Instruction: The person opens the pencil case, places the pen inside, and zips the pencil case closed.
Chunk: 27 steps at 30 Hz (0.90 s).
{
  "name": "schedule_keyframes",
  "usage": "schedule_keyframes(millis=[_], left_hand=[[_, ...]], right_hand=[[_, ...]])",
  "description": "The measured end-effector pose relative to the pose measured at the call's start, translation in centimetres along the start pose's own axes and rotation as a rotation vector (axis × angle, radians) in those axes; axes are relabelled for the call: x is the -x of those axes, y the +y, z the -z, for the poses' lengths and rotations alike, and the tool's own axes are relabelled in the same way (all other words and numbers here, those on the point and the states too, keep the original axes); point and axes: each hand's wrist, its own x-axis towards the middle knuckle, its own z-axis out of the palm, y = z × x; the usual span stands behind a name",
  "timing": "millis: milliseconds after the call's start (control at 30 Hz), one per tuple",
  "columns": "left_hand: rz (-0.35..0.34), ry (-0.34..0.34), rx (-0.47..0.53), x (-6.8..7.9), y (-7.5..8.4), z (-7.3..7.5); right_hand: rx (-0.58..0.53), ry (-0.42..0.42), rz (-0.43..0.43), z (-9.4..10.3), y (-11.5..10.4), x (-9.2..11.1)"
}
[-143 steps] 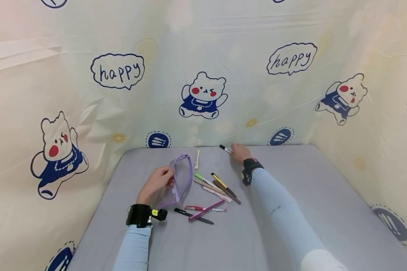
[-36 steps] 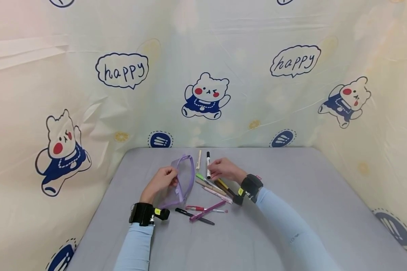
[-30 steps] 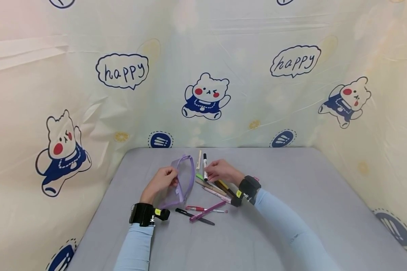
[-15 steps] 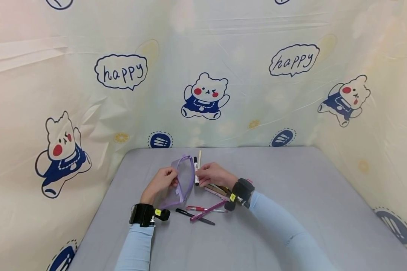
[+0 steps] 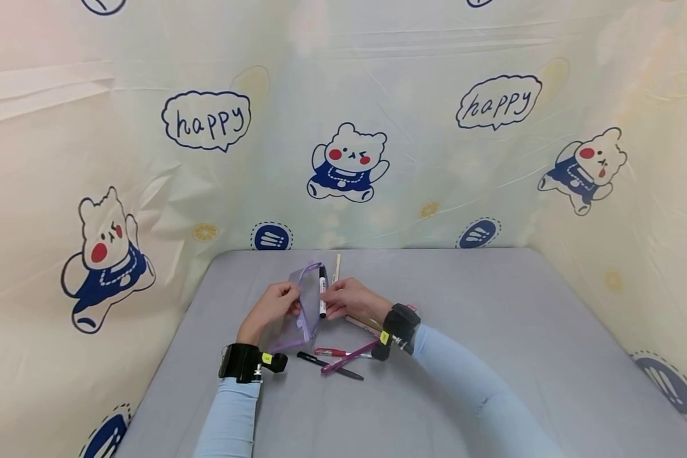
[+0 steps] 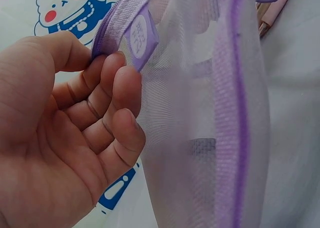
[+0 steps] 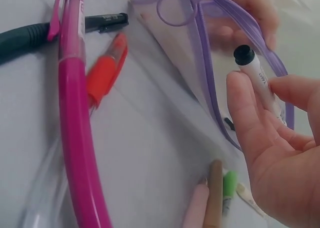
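Observation:
My left hand (image 5: 271, 308) pinches the zipper edge of a purple mesh pencil case (image 5: 305, 327), keeping its mouth spread wide. In the left wrist view, thumb and fingertips grip the purple zipper tape beside a small label (image 6: 142, 37). My right hand (image 5: 357, 301) pinches a white marker (image 5: 323, 292) with black ends between thumb and fingers. The marker overlaps the case's mouth in the head view. From the right wrist, the marker (image 7: 257, 80) appears slanted just in front of the opening, its black end near the zipper.
Near the front lie a magenta pen (image 5: 349, 357), a red-capped pen (image 5: 329, 352) and a black pen (image 5: 312, 359). A cream pen (image 5: 336, 267) lies behind. Pink (image 7: 196, 203), tan (image 7: 215, 188) and green (image 7: 229, 183) pens lie partly under the right hand. A printed curtain (image 5: 423, 146) surrounds the table.
The right hand picked up the marker at the back of the table and brought it left and nearer, over to the pencil case. The left hand has kept its grip on the case.

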Motion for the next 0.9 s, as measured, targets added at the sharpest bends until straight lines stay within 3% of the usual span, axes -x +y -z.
schedule_keyframes(millis=[600, 900], left_hand=[[-0.027, -0.015, 0.013, -0.11, 0.26, 0.29], [-0.013, -0.019, 0.021, 0.25, 0.35, 0.18]], right_hand=[[0.005, 0.011, 0.035, -0.26, -0.18, 0.14], [0.146, 0.056, 0.057, 0.2, -0.54, 0.52]])
